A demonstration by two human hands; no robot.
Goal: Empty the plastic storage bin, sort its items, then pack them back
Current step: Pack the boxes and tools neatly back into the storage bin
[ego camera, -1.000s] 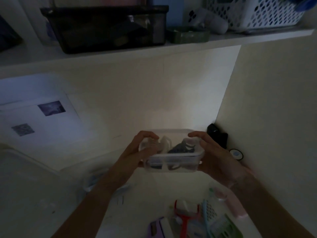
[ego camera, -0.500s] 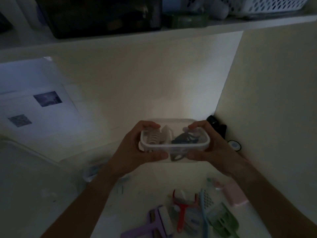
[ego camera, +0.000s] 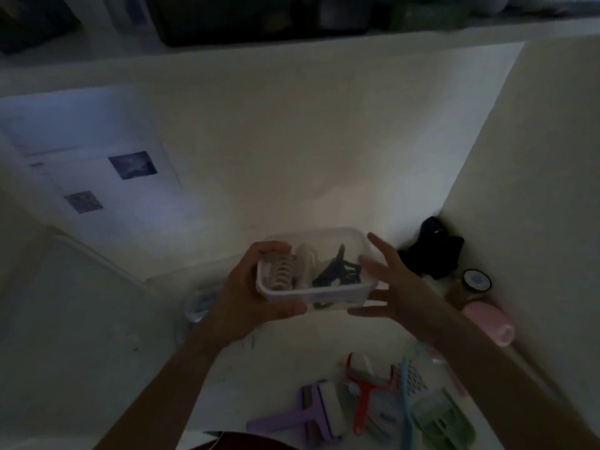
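The small clear plastic container [ego camera: 316, 271], held in the air with hair claw clips [ego camera: 337, 271] inside, is gripped by the curled left hand [ego camera: 250, 297] while the right hand [ego camera: 394, 287] is spread loosely beside it, so it is best kept level until firmly supported.

The scene is dim and underexposed, with muted colours and soft grain. The brightest patch is the pale back wall [ego camera: 324, 151] at centre, and a cool bluish glow falls on the white paper sheet [ego camera: 107, 190] at left. The dark high shelf [ego camera: 259, 24] along the top and the lower left corner sink into shadow. Detail is soft throughout, and straight edges bow toward the frame borders from the wide lens.
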